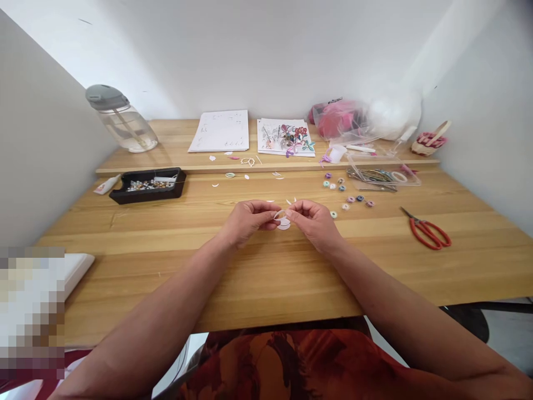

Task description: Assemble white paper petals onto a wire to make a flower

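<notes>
A white wall (250,55) rises behind a wood-grained tabletop (270,289) with a raised back ledge (172,139), flanked by grey side walls (37,111).

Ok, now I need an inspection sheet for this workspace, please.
Surface: light-brown wood-grain table, raised wooden shelf at the back.
Job's things: thin white loop, with small flat white pieces just below it in the picture.
Clutter: red-handled metal scissors at right; small multicoloured spools nearby; black rectangular tray of shiny bits at left.
Grip: left hand and right hand pinch the loop with fingertips.
Cables: nothing seen on the table.
Surroundings: pale wall behind; clear bottle with grey lid at back left.
</notes>
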